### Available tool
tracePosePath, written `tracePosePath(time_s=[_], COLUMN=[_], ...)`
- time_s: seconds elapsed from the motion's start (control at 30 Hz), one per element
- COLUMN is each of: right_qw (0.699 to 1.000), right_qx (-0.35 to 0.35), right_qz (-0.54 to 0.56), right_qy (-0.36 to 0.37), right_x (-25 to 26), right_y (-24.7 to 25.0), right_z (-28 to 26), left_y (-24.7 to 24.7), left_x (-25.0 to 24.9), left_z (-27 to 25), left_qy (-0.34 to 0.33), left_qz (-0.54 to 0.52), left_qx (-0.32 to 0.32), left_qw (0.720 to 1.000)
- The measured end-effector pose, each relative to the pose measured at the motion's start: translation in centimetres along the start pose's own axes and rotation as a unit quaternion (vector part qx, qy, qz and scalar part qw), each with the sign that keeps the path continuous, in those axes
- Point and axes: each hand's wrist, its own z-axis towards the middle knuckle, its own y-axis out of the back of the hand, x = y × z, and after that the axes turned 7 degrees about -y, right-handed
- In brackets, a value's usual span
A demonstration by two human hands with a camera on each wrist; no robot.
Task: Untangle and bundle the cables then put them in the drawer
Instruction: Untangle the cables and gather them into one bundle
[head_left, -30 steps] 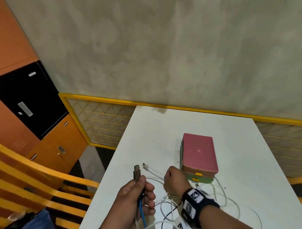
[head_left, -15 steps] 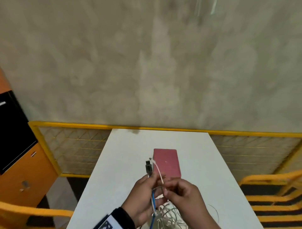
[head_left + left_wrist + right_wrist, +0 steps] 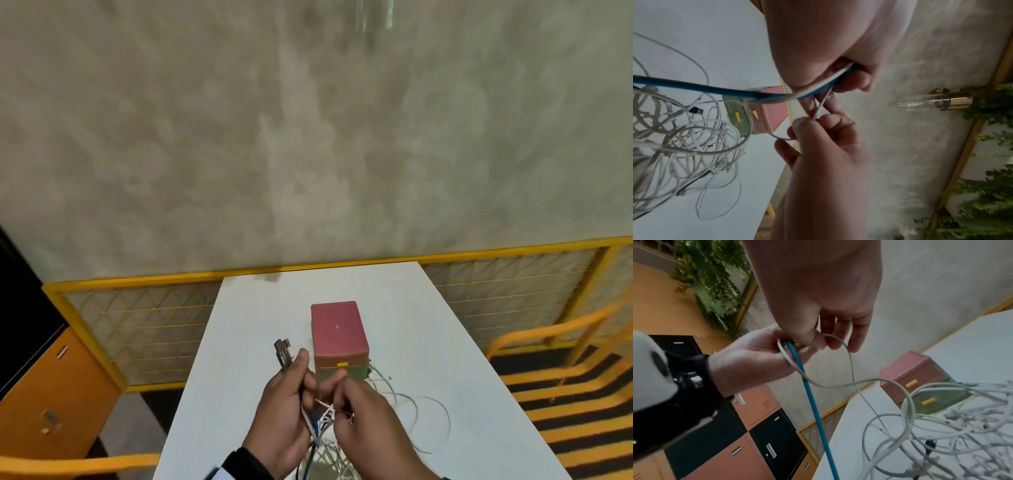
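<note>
Holding the blue cable (image 3: 813,402) and a white cable (image 3: 840,382) together in my left hand (image 3: 284,407), fingers curled tight round both. The blue cable's plug (image 3: 283,350) sticks up above my fist, so that cable runs up and down, plug on top, and the rest hangs to the desk (image 3: 428,342). My right hand (image 3: 363,411) pinches a thin white strand right beside my left fingers.

Most of the cables (image 3: 686,146) lie in a messy pile on the desk, just in front of the drawer box (image 3: 337,337). Both of its drawers look closed.

I think the cables are light and soft, and they bend any way. They look smooth, so they may slip. The loops could catch on each other, so a hard pull would likely tighten a knot. The best place to hold looks like near the plug, where it is stiff. Then I can slide my fingers along one cable to pull it out.
</note>
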Motion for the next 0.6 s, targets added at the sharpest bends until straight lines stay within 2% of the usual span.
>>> tracePosePath(time_s=[0.1,0.17,0.2,0.27,0.33,0.4,0.5,0.6], right_qw=[0.998,0.984,0.96,0.879,0.793,0.732,0.696,0.688], right_qx=[-0.004,-0.01,0.01,0.112,0.17,0.187,0.168,0.158], right_qz=[0.003,0.082,0.155,0.309,0.429,0.507,0.564,0.572], right_qy=[-0.058,-0.16,-0.232,-0.346,-0.396,-0.415,-0.411,-0.418], right_x=[-0.4,-0.8,-0.8,-0.5,0.1,0.1,0.1,0.0], right_y=[-0.9,-0.6,-0.4,-0.2,0.2,0.6,1.6,2.6], right_z=[0.7,1.4,1.7,2.0,2.4,2.9,4.3,5.4], left_y=[0.9,1.5,1.9,2.4,3.1,4.3,6.7,9.1], left_x=[0.2,0.3,0.4,0.7,1.3,2.3,3.6,3.7], left_z=[-0.1,-0.6,-0.9,-1.3,-1.6,-2.1,-3.3,-4.6], left_qy=[-0.014,-0.026,-0.032,-0.032,-0.023,-0.005,0.049,0.124], left_qz=[0.0,0.016,0.027,0.047,0.075,0.124,0.209,0.283], left_qx=[-0.026,-0.011,0.001,0.027,0.045,0.059,0.089,0.136], left_qw=[1.0,0.999,0.999,0.998,0.996,0.991,0.973,0.941])
